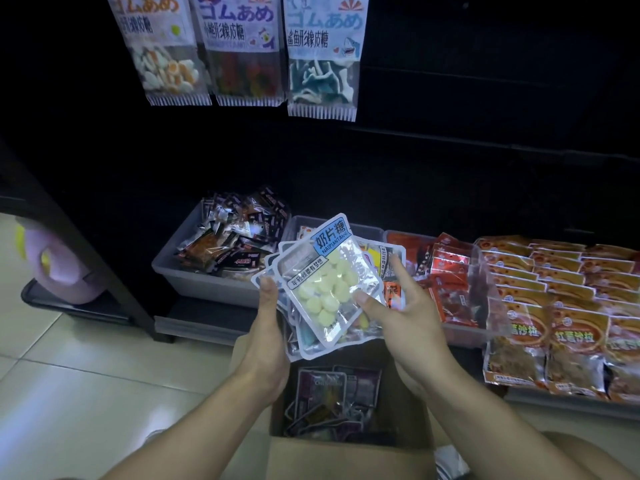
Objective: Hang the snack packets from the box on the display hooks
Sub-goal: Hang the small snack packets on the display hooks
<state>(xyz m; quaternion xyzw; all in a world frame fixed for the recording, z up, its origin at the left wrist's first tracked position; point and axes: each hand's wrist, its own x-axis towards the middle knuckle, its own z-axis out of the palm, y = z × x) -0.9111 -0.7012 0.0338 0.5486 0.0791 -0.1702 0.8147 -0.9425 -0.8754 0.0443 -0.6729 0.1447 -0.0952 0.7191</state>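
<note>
Cardboard box (349, 455): bottom centre of the frame, open, with dark packets left inside; so unpacking looks far from finished.
Left hand (268, 327): centre of the frame, fingers curled under a fanned stack of snack packets (325, 289), thumb clamped on its left edge.
Right hand (398, 306): just right of the stack, thumb pressing the top packet's lower right corner, forefinger out straight, other fingers hidden behind.
Stack: held above the box, nowhere near any hook; none of these is hung yet.
Grey bins (207, 282): middle of the frame, full of other snacks.
Hanging gummy packets (239, 50): upper left, three in a row; the hooks themselves are out of view.
</note>
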